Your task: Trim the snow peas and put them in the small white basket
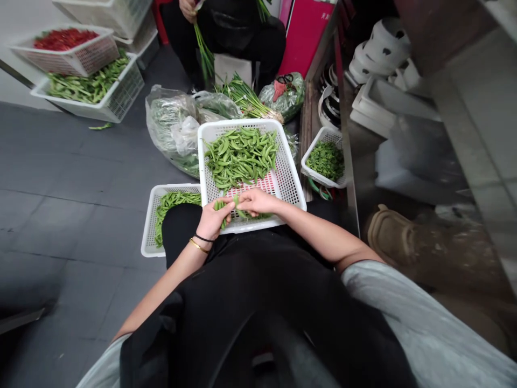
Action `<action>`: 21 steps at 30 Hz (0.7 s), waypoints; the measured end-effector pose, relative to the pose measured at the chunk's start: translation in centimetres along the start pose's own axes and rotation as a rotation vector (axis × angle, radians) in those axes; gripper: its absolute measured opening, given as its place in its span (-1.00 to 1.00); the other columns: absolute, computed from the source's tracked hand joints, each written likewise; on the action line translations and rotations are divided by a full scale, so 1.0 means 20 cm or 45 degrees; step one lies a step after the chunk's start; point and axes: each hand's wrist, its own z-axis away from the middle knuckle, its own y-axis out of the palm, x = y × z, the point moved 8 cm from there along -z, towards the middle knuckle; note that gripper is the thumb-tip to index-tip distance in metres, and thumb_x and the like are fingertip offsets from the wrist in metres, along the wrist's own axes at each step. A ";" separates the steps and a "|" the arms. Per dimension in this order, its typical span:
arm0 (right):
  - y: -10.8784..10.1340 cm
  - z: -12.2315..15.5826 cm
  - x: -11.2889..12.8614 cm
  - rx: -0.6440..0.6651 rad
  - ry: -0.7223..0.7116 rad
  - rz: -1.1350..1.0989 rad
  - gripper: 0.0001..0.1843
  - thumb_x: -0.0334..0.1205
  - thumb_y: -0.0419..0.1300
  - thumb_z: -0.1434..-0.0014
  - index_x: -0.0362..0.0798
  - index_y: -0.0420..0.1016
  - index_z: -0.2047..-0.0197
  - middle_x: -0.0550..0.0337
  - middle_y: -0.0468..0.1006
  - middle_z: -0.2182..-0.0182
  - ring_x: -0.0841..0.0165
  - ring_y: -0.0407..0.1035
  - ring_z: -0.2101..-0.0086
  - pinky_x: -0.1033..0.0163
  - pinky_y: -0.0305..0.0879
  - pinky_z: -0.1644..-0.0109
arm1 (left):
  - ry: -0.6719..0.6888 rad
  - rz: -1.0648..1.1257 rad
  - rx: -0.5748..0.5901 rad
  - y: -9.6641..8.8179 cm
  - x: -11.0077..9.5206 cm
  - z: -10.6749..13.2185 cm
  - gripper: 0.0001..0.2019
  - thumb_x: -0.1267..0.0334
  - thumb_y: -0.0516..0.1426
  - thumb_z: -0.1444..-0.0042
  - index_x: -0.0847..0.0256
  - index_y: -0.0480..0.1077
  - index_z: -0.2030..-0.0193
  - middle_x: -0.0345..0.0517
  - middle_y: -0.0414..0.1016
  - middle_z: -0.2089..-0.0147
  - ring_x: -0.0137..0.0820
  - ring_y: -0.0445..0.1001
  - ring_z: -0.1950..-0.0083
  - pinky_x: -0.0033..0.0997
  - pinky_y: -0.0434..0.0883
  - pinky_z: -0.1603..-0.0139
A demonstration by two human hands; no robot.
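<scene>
A white plastic basket (pixel 291 178) rests on my knees, with a heap of green pea pods (pixel 241 153) in its far half. My left hand (pixel 212 220) is closed on a few pea pods (pixel 221 207) at the basket's near edge. My right hand (pixel 256 201) is right beside it, fingers pinched on the other end of a pod between the two hands. A second white basket (pixel 150 226) with sorted pods lies on the floor by my left knee.
A small basket of green trimmings (pixel 326 160) stands to the right by a steel counter (pixel 404 178). Plastic bags of greens (pixel 175 126) lie ahead. Stacked baskets with red chillies (pixel 64 39) and green pods (pixel 91 86) sit far left. Another person (pixel 226 27) sits opposite, holding green stalks.
</scene>
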 end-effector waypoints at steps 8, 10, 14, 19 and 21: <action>-0.09 0.18 0.25 -0.226 -0.389 0.435 -0.75 -0.15 0.06 -0.21 -0.13 0.46 0.34 0.26 0.41 0.51 0.50 0.21 0.48 0.40 0.02 0.37 | -0.151 0.101 0.346 0.09 -0.01 0.08 -0.77 0.26 0.33 0.17 0.28 0.38 0.43 -0.29 0.25 0.73 -0.57 0.18 0.72 -0.58 0.12 0.71; -0.08 0.21 0.30 -0.199 -0.505 0.540 -0.72 -0.19 0.01 -0.24 -0.12 0.43 0.40 0.25 0.40 0.51 0.50 0.20 0.48 0.39 0.01 0.36 | -0.203 0.148 0.415 0.10 -0.01 0.10 -0.78 0.27 0.32 0.17 0.29 0.38 0.44 -0.28 0.26 0.71 -0.58 0.17 0.72 -0.58 0.12 0.72; -0.04 0.23 0.33 -0.361 -0.441 0.859 -0.68 -0.19 -0.04 -0.25 -0.11 0.39 0.46 0.21 0.40 0.53 0.46 0.17 0.51 0.34 -0.06 0.41 | -0.281 0.259 0.369 0.14 0.01 0.11 -0.77 0.27 0.31 0.18 0.30 0.34 0.48 -0.21 0.33 0.63 -0.60 0.17 0.72 -0.59 0.09 0.75; -0.03 0.27 0.29 -0.571 -0.303 1.004 -0.69 -0.21 -0.06 -0.24 -0.13 0.42 0.41 0.12 0.46 0.50 0.41 0.23 0.48 0.31 -0.01 0.39 | -0.281 0.458 0.128 0.14 0.02 0.10 -0.72 0.31 0.33 0.23 0.28 0.27 0.49 -0.35 0.19 0.69 -0.61 0.17 0.69 -0.62 0.11 0.71; -0.11 0.32 0.25 -0.621 -0.254 0.934 -0.64 -0.22 -0.09 -0.26 -0.11 0.42 0.44 0.13 0.46 0.50 0.41 0.26 0.46 0.32 0.05 0.34 | -0.182 0.449 0.016 0.08 -0.01 0.08 -0.70 0.31 0.33 0.23 0.27 0.25 0.49 -0.35 0.19 0.70 -0.60 0.18 0.68 -0.61 0.13 0.70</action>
